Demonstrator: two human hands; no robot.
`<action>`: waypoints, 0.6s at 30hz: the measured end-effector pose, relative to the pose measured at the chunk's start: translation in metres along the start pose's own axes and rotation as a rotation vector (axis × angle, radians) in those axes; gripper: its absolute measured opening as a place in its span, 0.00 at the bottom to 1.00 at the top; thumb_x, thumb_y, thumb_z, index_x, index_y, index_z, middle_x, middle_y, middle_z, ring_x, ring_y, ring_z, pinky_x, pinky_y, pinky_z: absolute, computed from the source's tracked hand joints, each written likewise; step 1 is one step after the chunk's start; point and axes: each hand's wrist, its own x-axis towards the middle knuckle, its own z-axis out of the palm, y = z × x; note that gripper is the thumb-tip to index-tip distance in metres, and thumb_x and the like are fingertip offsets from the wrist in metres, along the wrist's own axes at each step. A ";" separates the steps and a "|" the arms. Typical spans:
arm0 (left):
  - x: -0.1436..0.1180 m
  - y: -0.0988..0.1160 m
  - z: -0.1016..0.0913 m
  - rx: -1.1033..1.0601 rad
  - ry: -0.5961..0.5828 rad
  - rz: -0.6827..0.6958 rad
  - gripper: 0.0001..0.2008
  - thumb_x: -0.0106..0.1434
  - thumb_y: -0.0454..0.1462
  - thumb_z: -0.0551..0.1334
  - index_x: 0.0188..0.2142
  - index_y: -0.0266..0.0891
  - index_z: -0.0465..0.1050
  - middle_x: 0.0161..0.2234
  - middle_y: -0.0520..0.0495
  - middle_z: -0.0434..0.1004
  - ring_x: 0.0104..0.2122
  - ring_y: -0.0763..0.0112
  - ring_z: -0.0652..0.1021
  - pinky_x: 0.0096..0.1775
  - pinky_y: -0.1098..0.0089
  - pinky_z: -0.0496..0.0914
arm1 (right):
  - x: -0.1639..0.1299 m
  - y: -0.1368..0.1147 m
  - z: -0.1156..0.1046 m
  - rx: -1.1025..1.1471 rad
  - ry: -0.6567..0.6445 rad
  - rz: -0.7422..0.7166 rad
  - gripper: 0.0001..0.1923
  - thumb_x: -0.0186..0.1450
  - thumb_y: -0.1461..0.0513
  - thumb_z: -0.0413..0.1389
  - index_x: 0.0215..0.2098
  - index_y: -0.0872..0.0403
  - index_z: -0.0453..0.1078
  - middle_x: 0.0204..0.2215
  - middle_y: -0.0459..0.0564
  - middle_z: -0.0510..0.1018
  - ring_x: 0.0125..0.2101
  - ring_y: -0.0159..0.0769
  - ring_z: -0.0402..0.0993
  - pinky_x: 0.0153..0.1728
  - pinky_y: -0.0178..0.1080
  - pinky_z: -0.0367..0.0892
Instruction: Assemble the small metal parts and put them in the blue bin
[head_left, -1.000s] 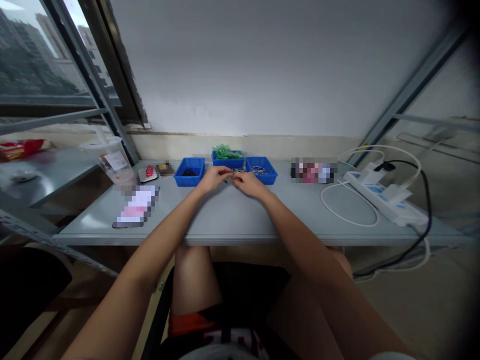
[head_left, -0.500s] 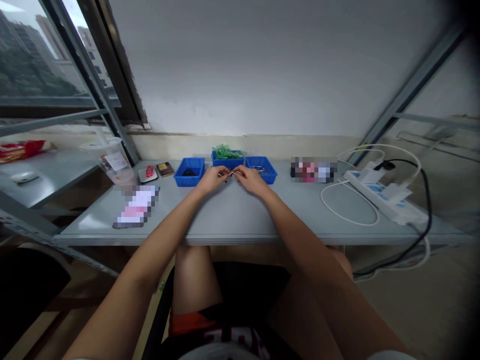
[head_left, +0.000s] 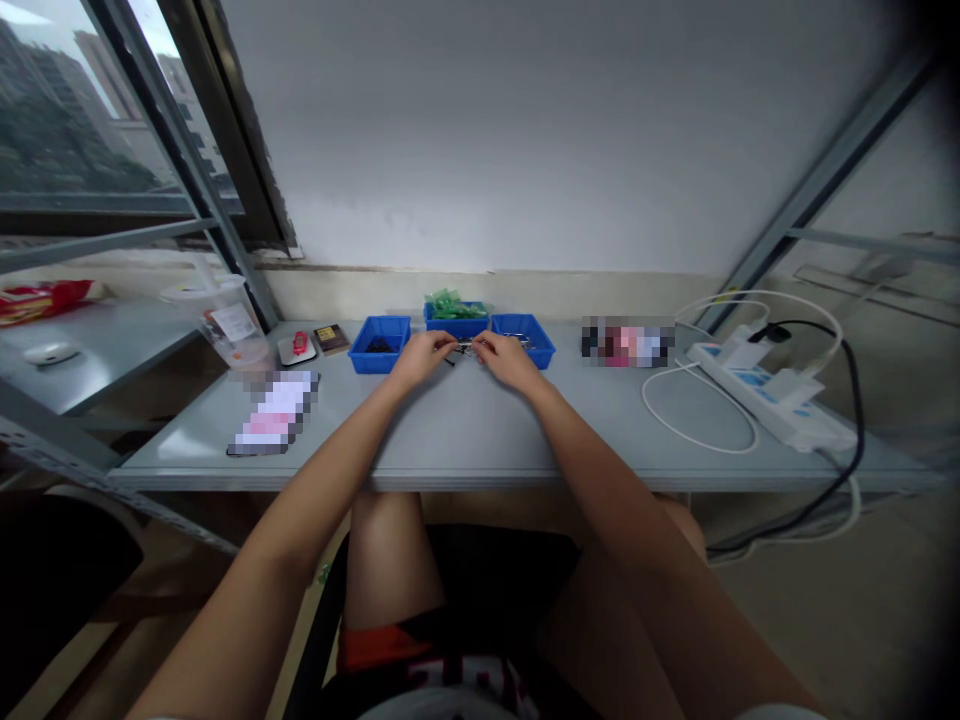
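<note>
A smooth grey table (head_left: 480,430) runs below a plain white wall, with a window to the left of the hands. The left hand (head_left: 421,357) and right hand (head_left: 508,360) meet fingertip to fingertip, both pinched shut on a small metal piece (head_left: 465,347). Just beyond the pinch sit three blue plastic bins (head_left: 379,343); a white power strip (head_left: 765,392) lies far right.

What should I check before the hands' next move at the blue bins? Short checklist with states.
1. Both hands on the small metal part: left hand and right hand meet at it, ok.
2. Grip firm: too small, cannot tell.
3. Three blue bins within reach behind the hands: ok.
4. Table bare in front of the hands: ok.
5. White cable apart from the hands: ok.
</note>
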 end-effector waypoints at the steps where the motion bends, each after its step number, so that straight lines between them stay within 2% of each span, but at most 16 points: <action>1: 0.000 0.000 0.000 0.008 0.007 0.000 0.11 0.65 0.38 0.59 0.39 0.36 0.79 0.38 0.43 0.82 0.37 0.65 0.78 0.42 0.68 0.69 | 0.000 0.001 0.000 0.006 0.012 -0.001 0.11 0.68 0.59 0.49 0.35 0.54 0.72 0.23 0.45 0.75 0.25 0.32 0.69 0.32 0.34 0.58; 9: -0.001 -0.003 0.001 0.021 -0.017 -0.026 0.08 0.64 0.37 0.60 0.36 0.36 0.77 0.35 0.44 0.80 0.33 0.66 0.76 0.40 0.67 0.68 | 0.001 0.005 0.000 -0.020 0.039 0.007 0.10 0.68 0.59 0.50 0.38 0.53 0.73 0.23 0.45 0.75 0.25 0.33 0.69 0.32 0.34 0.59; 12: 0.000 -0.001 0.002 -0.052 0.033 -0.025 0.07 0.64 0.37 0.59 0.36 0.36 0.75 0.35 0.45 0.80 0.34 0.67 0.76 0.40 0.68 0.69 | 0.001 0.005 0.001 -0.045 0.034 0.010 0.10 0.67 0.59 0.51 0.38 0.54 0.73 0.23 0.46 0.75 0.25 0.33 0.68 0.31 0.34 0.58; 15: 0.001 0.005 0.002 -0.174 0.092 -0.024 0.07 0.64 0.37 0.59 0.36 0.36 0.74 0.36 0.45 0.79 0.36 0.68 0.76 0.41 0.69 0.69 | 0.000 0.003 0.002 -0.063 -0.013 0.014 0.10 0.67 0.60 0.51 0.38 0.55 0.73 0.23 0.46 0.75 0.25 0.32 0.67 0.30 0.34 0.57; 18: 0.002 0.010 0.002 -0.248 0.085 -0.010 0.07 0.63 0.38 0.60 0.35 0.36 0.74 0.35 0.46 0.79 0.36 0.69 0.76 0.40 0.69 0.69 | -0.002 -0.003 0.006 -0.067 -0.094 0.009 0.09 0.66 0.63 0.51 0.38 0.55 0.73 0.25 0.46 0.75 0.25 0.32 0.66 0.31 0.34 0.57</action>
